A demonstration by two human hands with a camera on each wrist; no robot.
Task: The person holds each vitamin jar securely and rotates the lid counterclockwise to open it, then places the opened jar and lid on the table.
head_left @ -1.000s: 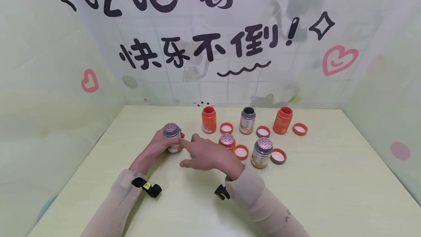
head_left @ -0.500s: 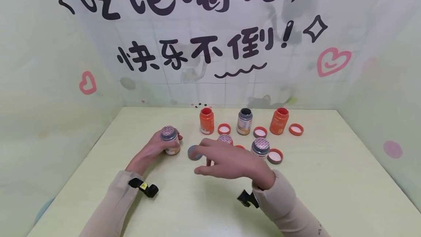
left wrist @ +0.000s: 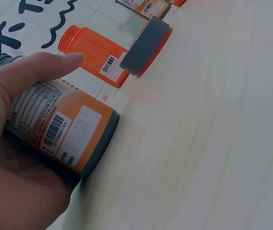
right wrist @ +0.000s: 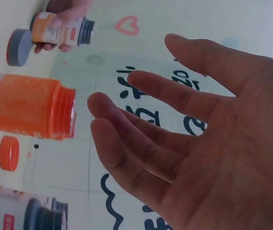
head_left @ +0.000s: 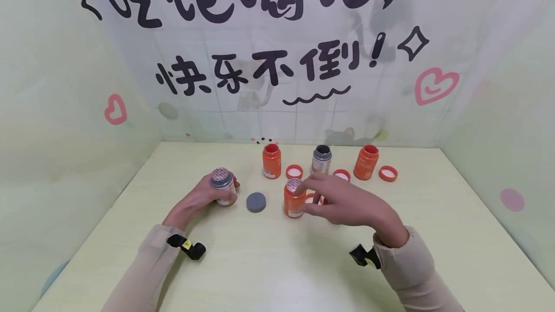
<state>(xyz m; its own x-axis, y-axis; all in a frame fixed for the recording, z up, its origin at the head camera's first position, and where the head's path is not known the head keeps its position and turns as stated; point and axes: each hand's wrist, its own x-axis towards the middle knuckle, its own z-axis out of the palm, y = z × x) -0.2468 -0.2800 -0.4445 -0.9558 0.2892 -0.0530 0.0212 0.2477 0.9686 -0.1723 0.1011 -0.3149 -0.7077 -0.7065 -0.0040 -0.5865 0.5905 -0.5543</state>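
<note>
My left hand (head_left: 197, 200) grips a grey-necked pill bottle (head_left: 221, 179) upright on the table. Its top is capless, with a patterned foil seal across the mouth. In the left wrist view the thumb lies along the bottle's label (left wrist: 69, 124). Just right of it rests a grey screw cap (head_left: 256, 201), top up. My right hand (head_left: 353, 202) is held over the table with relaxed, spread fingers. An orange foil-sealed bottle (head_left: 294, 206) stands by its fingertips; the right wrist view shows nothing in that hand. It hides most of another grey-necked bottle (right wrist: 5, 211).
Along the back stand an orange bottle (head_left: 271, 162), a grey bottle (head_left: 321, 162) and another orange bottle (head_left: 366, 165), all without caps. Red-rimmed caps, such as this one (head_left: 388, 173), lie upside down beside them. A printed wall (head_left: 243, 124) closes off the table's back.
The right hand has moved right, away from the bottle in my left hand. The grey cap now shows on the table where that hand was. My left hand keeps its grip.
</note>
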